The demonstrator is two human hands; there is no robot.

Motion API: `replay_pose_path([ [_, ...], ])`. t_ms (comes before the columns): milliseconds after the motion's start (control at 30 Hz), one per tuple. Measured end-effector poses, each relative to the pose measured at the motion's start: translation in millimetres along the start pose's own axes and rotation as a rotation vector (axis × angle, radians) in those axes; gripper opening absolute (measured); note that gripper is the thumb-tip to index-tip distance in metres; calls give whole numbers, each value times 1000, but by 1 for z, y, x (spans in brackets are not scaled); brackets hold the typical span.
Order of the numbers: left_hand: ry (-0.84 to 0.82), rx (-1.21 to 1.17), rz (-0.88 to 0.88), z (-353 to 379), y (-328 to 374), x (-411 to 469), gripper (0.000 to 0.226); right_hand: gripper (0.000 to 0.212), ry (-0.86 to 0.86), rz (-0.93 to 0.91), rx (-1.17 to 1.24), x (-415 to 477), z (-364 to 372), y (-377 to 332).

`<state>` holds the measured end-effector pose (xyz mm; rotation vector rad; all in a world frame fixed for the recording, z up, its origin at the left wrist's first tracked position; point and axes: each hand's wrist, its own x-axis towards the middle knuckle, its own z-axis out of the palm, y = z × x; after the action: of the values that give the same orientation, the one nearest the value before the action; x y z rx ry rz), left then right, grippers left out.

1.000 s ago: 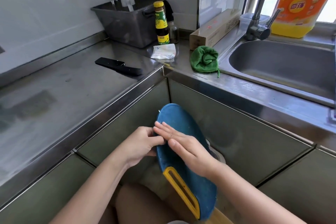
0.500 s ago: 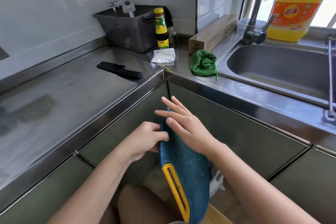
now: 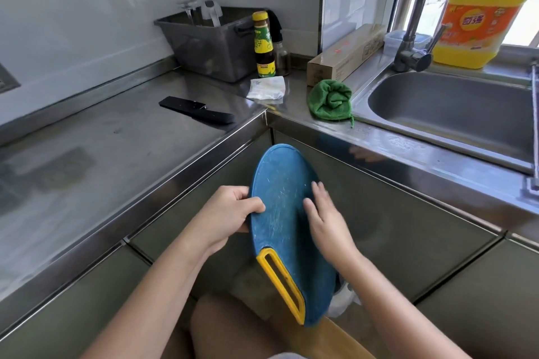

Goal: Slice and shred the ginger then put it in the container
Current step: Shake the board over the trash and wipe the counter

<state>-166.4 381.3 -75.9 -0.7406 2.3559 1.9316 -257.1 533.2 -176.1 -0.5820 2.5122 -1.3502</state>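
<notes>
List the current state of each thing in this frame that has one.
Blue oval plastic cutting board: held tilted below the counter edge.
Left hand: gripping the board's edge.
Right hand: flat on the board's face.
Black knife: lying on the counter, untouched.
Steel tap: no water visible.
Green cloth: crumpled.

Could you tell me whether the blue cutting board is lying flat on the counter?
No. The cutting board is tilted in the air, below the counter edge, gripped by the left hand.
</notes>
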Motion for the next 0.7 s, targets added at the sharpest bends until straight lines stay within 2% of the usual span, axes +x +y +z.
replay_pose_path([
  [67,4,-42,11,2,-2,1,17,47,-69,-245,185,-21,8,-23],
  [133,27,-72,11,3,-3,3,21,44,-158,-386,219,-37,21,-33],
  [200,70,-98,-3,2,-5,5,18,44,-172,-275,251,-35,35,-8],
  [300,131,-115,7,-2,-5,5,16,46,-139,179,479,-25,35,37],
  [367,162,-107,22,-5,-3,5,15,51,-134,411,504,-20,33,59],
  [400,165,-99,26,-6,-2,5,14,52,-118,415,471,-17,33,60],
  [433,160,-87,28,-7,-1,5,13,55,-94,342,436,-15,34,55],
  [533,130,-64,25,-3,-2,8,15,49,-78,-30,387,-12,37,13],
  [600,113,-60,22,2,-3,7,20,43,-86,-177,372,-14,45,-3],
  [633,108,-51,25,3,-4,7,20,45,-66,-187,382,-14,50,1],
  [667,107,-37,30,4,-4,6,19,51,-43,-93,437,-14,54,11],
  [700,116,-23,38,3,-4,5,17,61,-24,108,527,-12,58,27],
])
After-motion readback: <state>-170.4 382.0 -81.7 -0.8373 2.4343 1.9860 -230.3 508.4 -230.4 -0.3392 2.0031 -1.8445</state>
